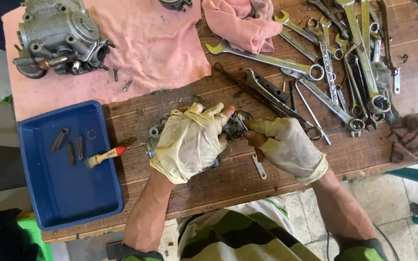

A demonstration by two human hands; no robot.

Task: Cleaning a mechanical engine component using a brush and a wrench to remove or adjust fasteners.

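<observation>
You worked over a worn wooden plank bench [276,164], tiled floor [388,198] below. Your left hand [189,142] gripped a small grey metal engine part [233,126] mid-bench; right hand [286,145] pinched it. One blue plastic tray [73,193], one red-handled brush [105,156].

Wooden counter [247,181], dirty, worn planks. Blue plastic tray [68,193] at its left end: a few dark metal pins, a ring, and a small brush [105,156] with wooden handle and red tip lying over the tray's right rim. Pink cloth [156,53] spread at top left, grey engine part [59,36] on it, two small screws beside. Crumpled pink rag [240,21] top centre. Pile of wrenches [349,63] at right, overlapping. Brown rag [417,135] on right edge.
</observation>
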